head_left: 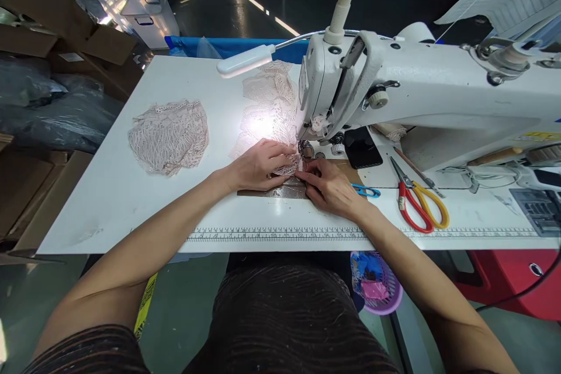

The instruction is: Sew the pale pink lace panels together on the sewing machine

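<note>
Pale pink lace fabric (pixel 274 108) lies on the white table, running toward me beside the sewing machine's (pixel 326 99) needle area. My left hand (pixel 265 165) rests on the lace's near end, its fingers bent and gathered over the cloth just left of the presser foot. My right hand (pixel 328 188) is closed at the lace's near right edge, thumb and index finger pinched together by the needle. Its other fingers curl under, and the exact grip is partly hidden. Beneath both hands is a brown taped sheet (pixel 287 190). A lamp (pixel 245 61) lights the lace.
Another lace pile (pixel 170 137) lies to the left. Right of my hands are a black phone (pixel 362 147), a blue clip-like tool (pixel 366 190) and red-and-yellow scissors (pixel 416 198). A ruler strip (pixel 276 235) follows the front edge. Cardboard boxes (pixel 48 193) stand left of the table.
</note>
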`<action>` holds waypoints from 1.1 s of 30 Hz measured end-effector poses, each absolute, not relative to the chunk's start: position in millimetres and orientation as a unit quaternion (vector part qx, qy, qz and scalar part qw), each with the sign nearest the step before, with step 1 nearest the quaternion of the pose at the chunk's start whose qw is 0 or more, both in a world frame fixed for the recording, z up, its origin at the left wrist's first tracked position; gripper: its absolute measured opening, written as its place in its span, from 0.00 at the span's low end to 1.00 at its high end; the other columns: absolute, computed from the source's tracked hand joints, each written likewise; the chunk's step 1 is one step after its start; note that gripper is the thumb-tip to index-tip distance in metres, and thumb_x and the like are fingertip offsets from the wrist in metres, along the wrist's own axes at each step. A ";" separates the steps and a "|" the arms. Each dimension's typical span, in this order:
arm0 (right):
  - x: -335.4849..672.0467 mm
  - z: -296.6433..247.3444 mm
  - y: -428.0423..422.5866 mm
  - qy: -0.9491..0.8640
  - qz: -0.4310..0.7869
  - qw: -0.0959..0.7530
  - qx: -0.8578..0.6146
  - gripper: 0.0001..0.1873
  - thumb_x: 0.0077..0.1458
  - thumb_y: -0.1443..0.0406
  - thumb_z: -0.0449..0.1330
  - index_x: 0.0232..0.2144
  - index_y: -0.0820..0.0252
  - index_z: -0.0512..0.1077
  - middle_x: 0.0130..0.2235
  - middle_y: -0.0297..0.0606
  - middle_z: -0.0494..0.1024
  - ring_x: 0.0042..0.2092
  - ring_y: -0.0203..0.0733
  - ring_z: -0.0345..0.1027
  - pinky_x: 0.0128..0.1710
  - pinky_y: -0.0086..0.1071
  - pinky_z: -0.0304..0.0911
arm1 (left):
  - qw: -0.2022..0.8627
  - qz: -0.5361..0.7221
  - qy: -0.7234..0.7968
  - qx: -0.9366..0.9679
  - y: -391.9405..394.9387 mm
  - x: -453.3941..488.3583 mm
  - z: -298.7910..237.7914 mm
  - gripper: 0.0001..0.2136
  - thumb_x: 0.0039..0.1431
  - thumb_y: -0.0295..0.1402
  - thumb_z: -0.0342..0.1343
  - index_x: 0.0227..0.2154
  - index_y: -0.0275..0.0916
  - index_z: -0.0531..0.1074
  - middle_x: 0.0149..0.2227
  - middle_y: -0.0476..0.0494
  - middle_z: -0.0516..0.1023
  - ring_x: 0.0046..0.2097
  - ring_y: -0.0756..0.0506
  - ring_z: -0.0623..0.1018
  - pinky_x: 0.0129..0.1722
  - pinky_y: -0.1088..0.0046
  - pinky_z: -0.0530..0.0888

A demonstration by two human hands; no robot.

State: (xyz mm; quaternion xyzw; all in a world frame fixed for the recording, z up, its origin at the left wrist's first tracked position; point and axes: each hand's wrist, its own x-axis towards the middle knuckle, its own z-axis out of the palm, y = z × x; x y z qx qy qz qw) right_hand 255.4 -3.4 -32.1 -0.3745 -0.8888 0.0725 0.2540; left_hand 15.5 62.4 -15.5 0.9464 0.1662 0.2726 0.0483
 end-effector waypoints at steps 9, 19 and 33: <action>255.0 -26.5 -3.1 -0.884 0.099 0.249 -0.383 0.21 0.56 0.72 0.53 0.51 0.58 0.75 0.43 0.47 0.69 0.45 0.50 0.64 0.45 0.47 0.68 | -0.001 0.363 0.183 0.914 51.8 30.1 -15.1 0.06 0.66 0.30 0.55 0.35 0.35 0.74 0.36 0.43 0.81 0.38 0.48 0.82 0.37 0.71 0.81; 265.0 -21.2 -0.4 -0.878 0.174 0.275 -0.350 0.19 0.58 0.71 0.53 0.48 0.57 0.77 0.46 0.45 0.70 0.48 0.46 0.68 0.52 0.46 0.69 | 0.083 0.287 0.124 0.946 56.7 13.9 -9.7 0.06 0.61 0.29 0.54 0.37 0.38 0.76 0.39 0.43 0.82 0.39 0.47 0.81 0.38 0.68 0.79; 258.8 -25.9 3.9 -0.893 0.090 0.215 -0.384 0.18 0.57 0.72 0.52 0.48 0.58 0.74 0.42 0.46 0.66 0.43 0.47 0.63 0.45 0.47 0.70 | -0.014 0.297 0.150 0.943 52.7 23.9 -16.3 0.06 0.64 0.27 0.52 0.32 0.35 0.72 0.40 0.40 0.82 0.40 0.46 0.81 0.40 0.66 0.81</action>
